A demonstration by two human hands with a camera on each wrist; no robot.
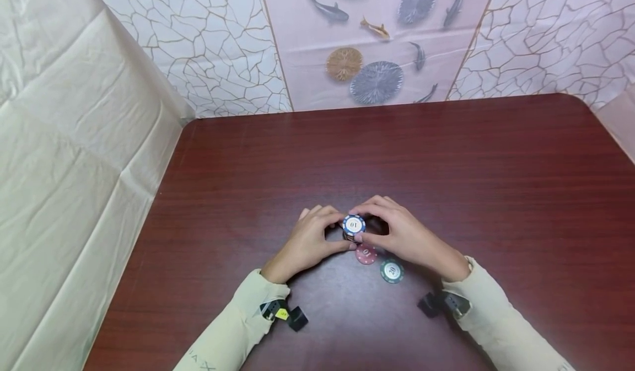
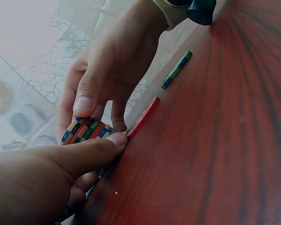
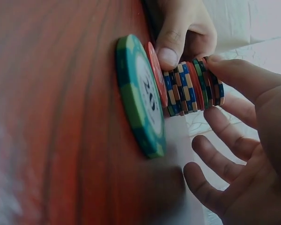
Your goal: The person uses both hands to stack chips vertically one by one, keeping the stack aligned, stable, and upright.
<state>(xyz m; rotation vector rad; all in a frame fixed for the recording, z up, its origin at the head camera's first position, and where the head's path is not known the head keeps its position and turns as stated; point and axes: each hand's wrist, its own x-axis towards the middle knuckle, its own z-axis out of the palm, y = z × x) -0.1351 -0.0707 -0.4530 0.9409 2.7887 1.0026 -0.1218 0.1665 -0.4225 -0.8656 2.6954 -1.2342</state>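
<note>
A stack of poker chips stands on the table in front of me, with blue-and-cream, red and green edges. The topmost is a blue-and-white poker chip marked 10. My left hand holds the lower part of the stack between thumb and fingers. At the top, my right hand pinches the blue chip with thumb and forefinger, its other fingers spread apart in the right wrist view. Close to the stack's base lies a red poker chip. A green poker chip marked 20 lies flat nearer to me.
The dark red-brown wooden table stretches out around both hands. Behind its far edge hangs a patterned curtain with fish and leaf shapes. A pale cloth drapes along the left side. Each wrist carries a strapped black camera.
</note>
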